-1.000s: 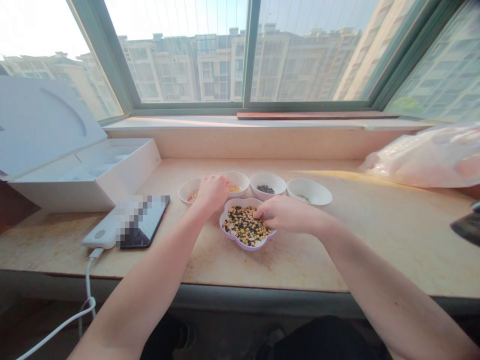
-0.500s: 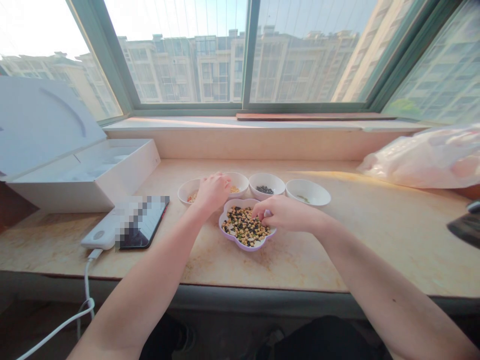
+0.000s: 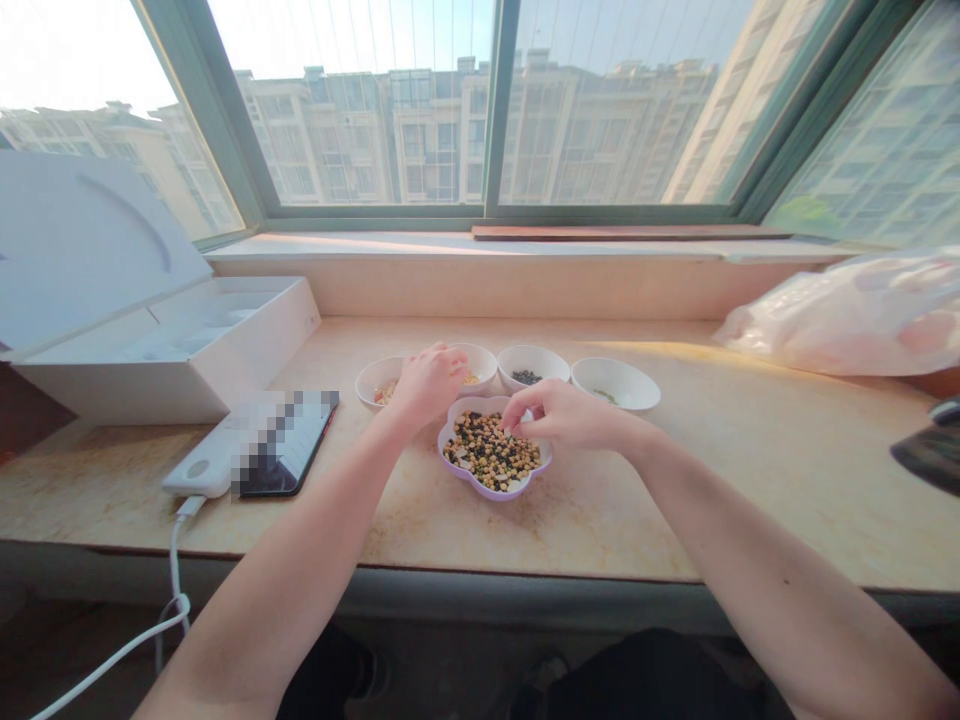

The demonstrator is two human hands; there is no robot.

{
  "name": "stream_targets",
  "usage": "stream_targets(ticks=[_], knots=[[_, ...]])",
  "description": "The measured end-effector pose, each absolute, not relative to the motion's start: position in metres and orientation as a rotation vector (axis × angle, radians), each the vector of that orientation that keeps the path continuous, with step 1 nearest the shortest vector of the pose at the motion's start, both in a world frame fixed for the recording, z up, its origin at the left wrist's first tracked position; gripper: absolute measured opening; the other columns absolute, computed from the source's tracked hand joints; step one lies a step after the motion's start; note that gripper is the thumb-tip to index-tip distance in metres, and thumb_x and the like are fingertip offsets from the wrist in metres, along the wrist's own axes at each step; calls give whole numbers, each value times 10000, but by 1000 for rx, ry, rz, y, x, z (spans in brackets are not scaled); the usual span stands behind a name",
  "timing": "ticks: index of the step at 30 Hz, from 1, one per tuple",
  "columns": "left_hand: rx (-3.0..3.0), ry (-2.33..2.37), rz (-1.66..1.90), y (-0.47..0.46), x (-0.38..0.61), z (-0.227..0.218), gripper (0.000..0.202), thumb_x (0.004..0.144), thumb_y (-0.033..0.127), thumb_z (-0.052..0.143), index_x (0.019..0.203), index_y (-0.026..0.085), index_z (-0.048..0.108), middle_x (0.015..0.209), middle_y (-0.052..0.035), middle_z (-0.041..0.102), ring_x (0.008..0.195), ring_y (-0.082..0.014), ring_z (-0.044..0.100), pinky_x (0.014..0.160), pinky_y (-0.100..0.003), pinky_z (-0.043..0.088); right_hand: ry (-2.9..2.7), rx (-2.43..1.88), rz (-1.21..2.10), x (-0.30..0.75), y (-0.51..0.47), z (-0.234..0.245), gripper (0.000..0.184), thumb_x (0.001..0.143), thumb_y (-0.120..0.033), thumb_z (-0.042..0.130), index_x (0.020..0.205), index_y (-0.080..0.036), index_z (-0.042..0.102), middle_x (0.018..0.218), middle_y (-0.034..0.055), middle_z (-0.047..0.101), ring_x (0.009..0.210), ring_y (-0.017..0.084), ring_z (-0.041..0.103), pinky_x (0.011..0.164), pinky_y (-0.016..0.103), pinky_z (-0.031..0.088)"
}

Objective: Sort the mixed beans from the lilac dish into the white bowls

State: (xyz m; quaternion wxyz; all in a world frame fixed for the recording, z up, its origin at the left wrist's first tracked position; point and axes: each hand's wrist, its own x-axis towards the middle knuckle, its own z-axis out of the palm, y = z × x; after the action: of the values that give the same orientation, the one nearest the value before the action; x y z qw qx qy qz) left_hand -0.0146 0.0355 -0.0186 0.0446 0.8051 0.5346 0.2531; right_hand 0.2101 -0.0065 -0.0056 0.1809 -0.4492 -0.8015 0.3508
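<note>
A lilac-rimmed, petal-shaped bowl (image 3: 495, 492) filled with mixed yellow, black and green beans stands on the counter. Over its right side is my right hand (image 3: 559, 415), thumb and fingertips pinched at the beans; whatever lies between them is too small to name. My left hand (image 3: 431, 380) reaches past the left rim, fingers bent together over a white bowl (image 3: 484, 362) of yellow beans, and its grasp is hidden. Left of that, another white bowl (image 3: 367, 385) holds pale reddish bits. To the right come a bowl (image 3: 555, 365) of black beans and a bowl (image 3: 637, 385) with some green ones.
On the left stand an open white box (image 3: 255, 350), a white power bank (image 3: 206, 455) with a cable (image 3: 176, 550), and a phone (image 3: 289, 460). A plastic bag (image 3: 847, 315) lies at the right. The counter's front edge (image 3: 525, 572) runs below my forearms, with the window beyond.
My right hand has lifted slightly up and back within the mixed-bean bowl, its fingers shifting. My left hand has barely moved, a touch to the right.
</note>
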Motion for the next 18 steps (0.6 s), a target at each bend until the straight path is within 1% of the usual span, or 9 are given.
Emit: stream_targets(ticks=[2, 5, 7, 9, 14, 16, 18], knots=[[2455, 1612, 800, 36, -14, -20, 263, 1002, 282, 526, 1055, 207, 773, 1142, -85, 746, 1050, -258, 682, 961, -404, 479, -2151, -1263, 1082, 211, -3, -7, 152, 734, -222, 680, 814, -202, 808, 880, 48, 804, 856, 202, 725, 770, 296, 552], [2449, 1594, 828, 37, -14, -22, 252, 1001, 300, 542, 1034, 218, 778, 1131, -76, 750, 1037, -253, 686, 947, -392, 489, -1961, -1305, 1198, 212, 0, -6, 130, 703, -232, 708, 799, -193, 788, 824, 51, 789, 783, 186, 708, 617, 259, 517], [2447, 1583, 843, 38, -14, -22, 250, 1000, 305, 546, 1029, 218, 779, 1123, -73, 753, 1037, -250, 688, 948, -387, 493, -1872, -1339, 1241, 211, 0, -5, 129, 686, -228, 731, 801, -187, 774, 809, 54, 781, 753, 177, 699, 552, 239, 490], [2444, 1575, 850, 38, -14, -22, 248, 997, 296, 548, 1033, 216, 780, 1122, -72, 754, 1040, -247, 689, 953, -385, 495, -1831, -1336, 1273, 210, -1, -4, 143, 675, -222, 748, 811, -183, 767, 826, 56, 782, 748, 171, 704, 557, 233, 509], [2445, 1567, 847, 36, -13, -21, 253, 996, 291, 540, 1028, 220, 781, 1129, -68, 751, 1046, -243, 692, 966, -387, 495, -1800, -1291, 1358, 208, -5, -3, 150, 688, -229, 761, 829, -179, 753, 812, 43, 770, 750, 169, 717, 640, 256, 582], [2448, 1560, 841, 35, -13, -20, 258, 995, 290, 535, 1030, 219, 781, 1129, -69, 749, 1044, -245, 692, 968, -393, 496, -1809, -1279, 1382, 208, -6, -2, 136, 702, -230, 756, 827, -177, 748, 827, 43, 769, 758, 167, 717, 627, 248, 576], [2443, 1558, 835, 34, -13, -20, 262, 992, 279, 530, 1034, 218, 781, 1136, -71, 747, 1049, -249, 691, 969, -400, 499, -1841, -1283, 1385, 208, -6, -1, 137, 719, -225, 744, 846, -174, 757, 849, 43, 772, 706, 143, 694, 565, 224, 534]])
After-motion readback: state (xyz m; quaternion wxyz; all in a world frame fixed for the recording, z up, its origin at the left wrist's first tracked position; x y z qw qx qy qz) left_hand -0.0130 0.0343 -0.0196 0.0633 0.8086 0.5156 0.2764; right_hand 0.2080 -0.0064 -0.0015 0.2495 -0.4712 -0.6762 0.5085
